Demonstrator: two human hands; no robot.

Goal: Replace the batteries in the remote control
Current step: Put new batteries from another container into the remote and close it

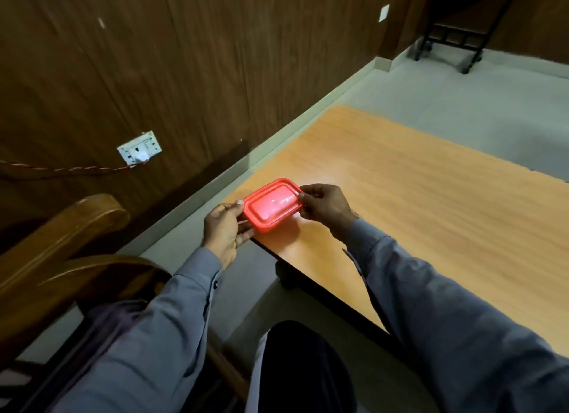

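Observation:
A small red plastic box with a lid (272, 204) is at the near left corner of the wooden table (415, 197). My left hand (226, 231) grips its left end, thumb on the lid's rim. My right hand (326, 208) grips its right end with the fingertips. The lid is on, so whatever is inside is hidden. No remote control or batteries are in view.
A wooden chair arm (61, 228) curves at my left. The dark wood-panelled wall carries a white socket plate (140, 151) with a plug and a twisted cord. Grey floor runs between wall and table. A black metal stand (449, 43) is far back.

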